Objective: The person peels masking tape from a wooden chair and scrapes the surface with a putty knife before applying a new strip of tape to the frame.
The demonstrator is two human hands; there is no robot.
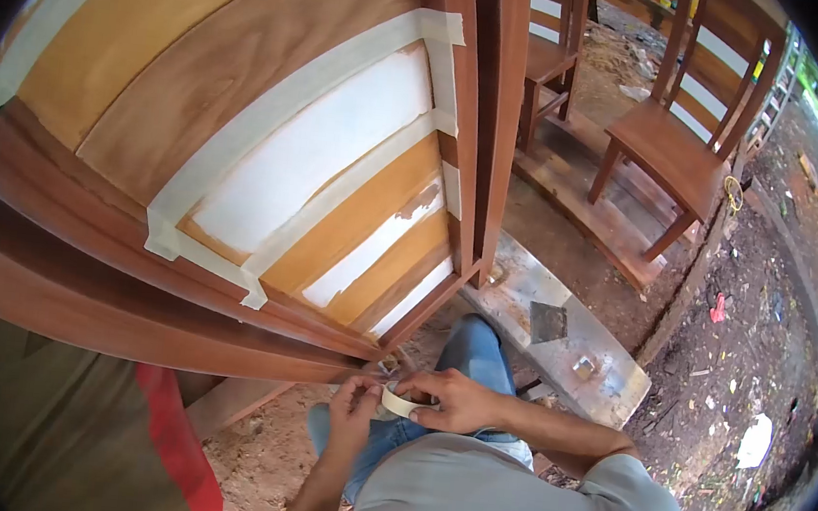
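1. While my right hand (449, 400) is gripping a roll of pale tape (398, 405) above my lap, its fingers curling around the rim, my left hand (353, 403) is meeting the roll's left edge with fingertips drawn together; whether they are pinching the free end, I cannot tell;

2. For a clean job, I am counting on a few things, in my judgement: lifting the end whole rather than splitting it; pulling evenly; holding each length taut so that it is lying straight, not puckering;

3. Just beyond my hands, a red-brown wooden frame (126, 327) is holding a panel of tan and white bands; tape strips (291, 96) are bordering the broad white band (311, 143), their lower-left ends lapping onto the wood; two narrower white bands (359, 263) are showing ragged edges and no tape along their long sides;

4. Outdoors around me, a grey plank (524, 288) is lying beside my knee; two slat-backed chairs (666, 147) are standing farther off on boards (581, 211); littered earth (700, 402) is spreading to the right.
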